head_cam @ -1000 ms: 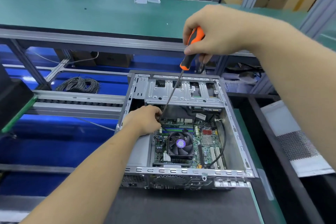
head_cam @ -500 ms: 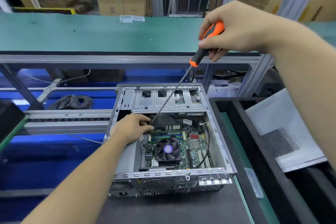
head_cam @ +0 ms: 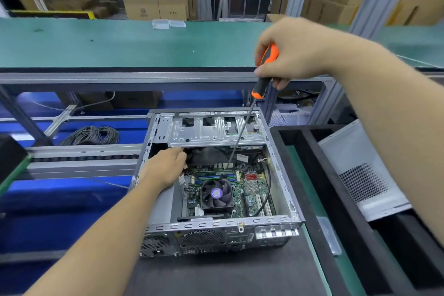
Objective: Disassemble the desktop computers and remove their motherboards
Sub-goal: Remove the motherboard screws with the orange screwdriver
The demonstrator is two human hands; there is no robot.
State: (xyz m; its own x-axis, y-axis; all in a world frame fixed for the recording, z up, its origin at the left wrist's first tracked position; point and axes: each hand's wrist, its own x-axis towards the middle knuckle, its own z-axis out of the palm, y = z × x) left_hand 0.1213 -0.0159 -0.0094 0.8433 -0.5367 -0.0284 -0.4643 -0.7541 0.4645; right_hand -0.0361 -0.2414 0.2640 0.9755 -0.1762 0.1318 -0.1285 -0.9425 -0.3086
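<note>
My right hand point(head_cam: 295, 50) grips the screwdriver point(head_cam: 264, 67), tip down near the motherboard's point(head_cam: 240, 187) far edge; left hand point(head_cam: 165, 168) curls inside the case point(head_cam: 216, 226), grasp hidden. A slip could gouge the board.

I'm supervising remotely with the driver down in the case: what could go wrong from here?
1. The screwdriver is long and slanted; its tip sits by the memory slots, so a slip could gouge the motherboard.
2. The left hand lies inside the case beside the shaft and could get jabbed.
3. The black cable looks connected; lifting the board could snag it.
</note>
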